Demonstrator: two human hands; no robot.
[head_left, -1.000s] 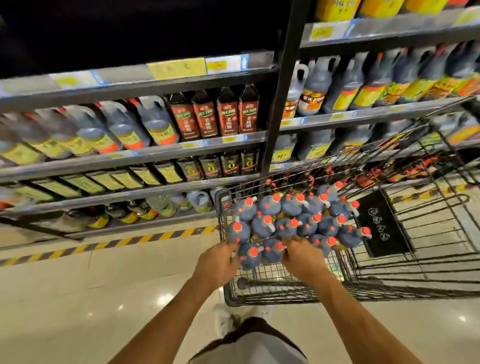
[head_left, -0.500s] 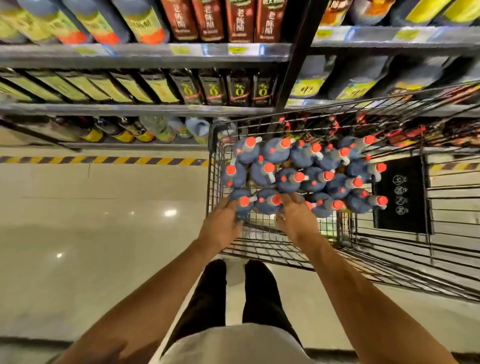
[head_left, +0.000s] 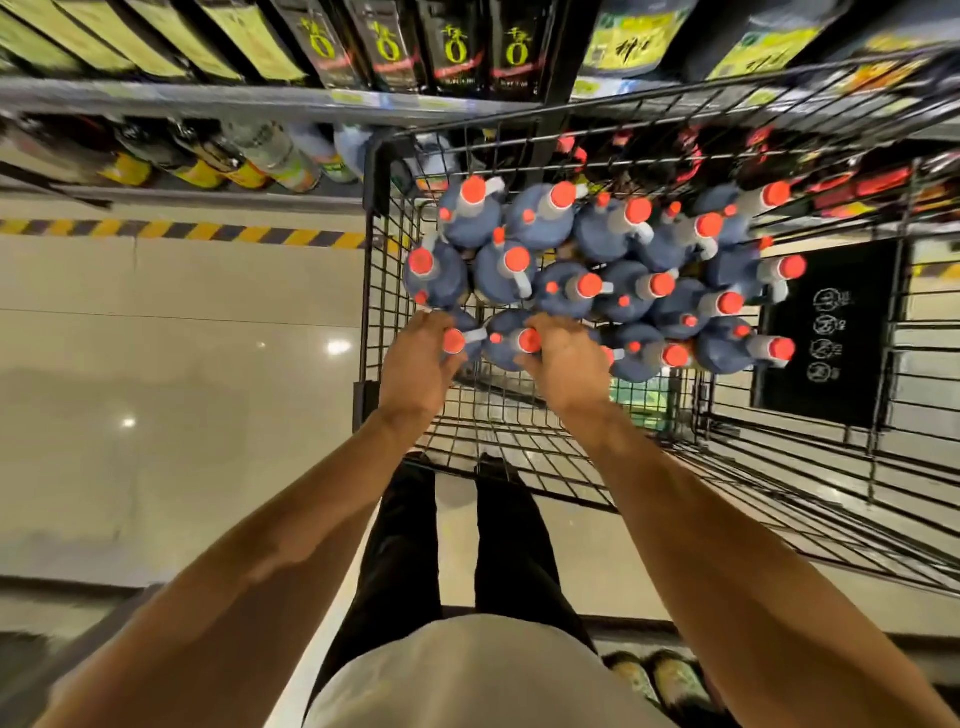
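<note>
A black wire shopping cart (head_left: 363, 291) stands in front of me, packed with several dark jugs with orange-red caps (head_left: 587, 286). My left hand (head_left: 418, 364) grips the nearest jug at the cart's left corner (head_left: 470, 325), its cap showing beside my fingers. My right hand (head_left: 566, 364) grips the neighbouring jug (head_left: 501, 345) by its neck, just right of the first. Both forearms reach forward over the cart's near edge. The jug bodies under my hands are mostly hidden.
Store shelves (head_left: 208, 98) with dark bottles and yellow labels run along the top. A yellow-black striped line (head_left: 182, 231) marks the floor below them. Shiny tiled floor (head_left: 156, 389) spreads to the left. A black sign panel (head_left: 826, 332) hangs on the cart's right side.
My view has tilted further down and closer to the cart, so the upper shelves left the frame. Both hands stay on the two nearest jugs.
</note>
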